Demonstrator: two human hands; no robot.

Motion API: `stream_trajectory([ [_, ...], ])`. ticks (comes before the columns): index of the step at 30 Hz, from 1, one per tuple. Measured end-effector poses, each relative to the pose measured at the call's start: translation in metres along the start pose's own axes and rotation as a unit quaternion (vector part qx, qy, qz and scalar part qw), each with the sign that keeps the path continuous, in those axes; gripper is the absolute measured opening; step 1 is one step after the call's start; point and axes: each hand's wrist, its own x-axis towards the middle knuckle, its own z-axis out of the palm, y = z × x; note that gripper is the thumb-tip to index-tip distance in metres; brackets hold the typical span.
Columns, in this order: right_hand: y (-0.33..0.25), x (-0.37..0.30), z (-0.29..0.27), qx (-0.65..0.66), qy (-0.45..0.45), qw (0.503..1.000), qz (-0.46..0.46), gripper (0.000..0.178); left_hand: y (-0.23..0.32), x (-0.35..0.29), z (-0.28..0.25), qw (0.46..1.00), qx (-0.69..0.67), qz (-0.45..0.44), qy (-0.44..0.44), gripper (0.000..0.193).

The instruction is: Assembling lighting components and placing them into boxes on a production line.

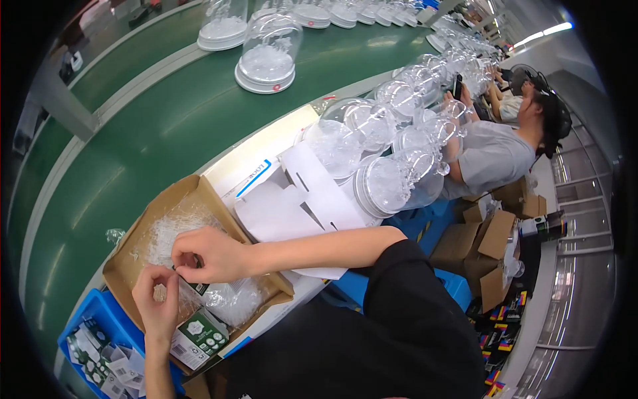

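Observation:
Over a shallow cardboard box (126, 259), my left hand (158, 299) and my right hand (216, 255) meet, thumbs and index fingers pinched close together. Whatever lies between the fingertips is too small to make out. Part of a dark green card (199, 288) shows just under my right hand. Below it, a green and white printed card (199, 338) lies at the box's near edge, close to my left wrist. Fine, clear plastic strands (169, 236) fill the box, with a bunched clear bundle (236, 299) at its near right side.
A blue bin (109, 302) with several printed cards stands at the lower left. White cut-out sheets (292, 206) lie right of the box. Clear domes on white bases (385, 186) crowd beyond them; more stand on the green conveyor (159, 113). A person in grey (495, 153) works at right.

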Motion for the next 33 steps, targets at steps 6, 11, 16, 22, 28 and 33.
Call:
stream_trajectory([
  [6, 0.001, 0.003, 0.0, 0.019, 0.029, 0.999, 0.007, 0.01, -0.007, -0.002, -0.004, 1.0, -0.014, -0.009, 0.021, 0.012],
  [11, -0.002, 0.0, -0.003, 0.039, 0.047, 0.998, 0.02, 0.011, -0.003, -0.002, -0.024, 0.998, 0.049, -0.005, 0.04, 0.006],
  [16, 0.014, 0.004, 0.019, -0.224, 0.055, 0.962, -0.144, 0.029, 0.023, -0.032, -0.107, 0.956, 0.222, 0.082, 0.174, 0.012],
  [22, 0.038, -0.012, 0.014, -0.324, 0.004, 0.944, -0.056, 0.031, 0.02, -0.06, -0.159, 0.869, 0.448, -0.035, 0.209, 0.008],
  [28, 0.033, -0.003, 0.017, -0.305, -0.016, 0.95, -0.056, 0.008, 0.037, -0.067, -0.149, 0.836, 0.525, -0.073, 0.141, 0.017],
  [33, 0.023, -0.002, 0.007, -0.132, 0.03, 0.991, -0.019, 0.008, 0.053, -0.038, -0.096, 0.939, 0.33, -0.036, -0.087, 0.034],
])
